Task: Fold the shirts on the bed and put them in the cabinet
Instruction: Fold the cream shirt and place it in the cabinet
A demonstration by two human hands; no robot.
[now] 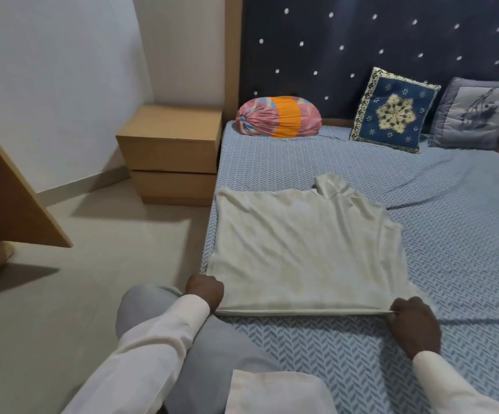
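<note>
Wood-toned panel (12, 186) stands at the far left over the pale floor, and a 2-drawer bedside unit (170, 153) sits in the corner against the bed (451, 234). The left hand (206, 289), in a white sleeve, has its fingers curled tight around the near left corner of the shirt (302, 249). The cream shirt lies spread flat on the blue patterned sheet near the bed's left edge, its near hem taut between the 2 hands. Beyond it, by the headboard, lies a pink and orange bolster (278, 116). The right hand (412, 324) pinches the hem's near right corner. Further right, a blue cushion (394, 110) and a grey cushion (472, 113) lean on the headboard
</note>
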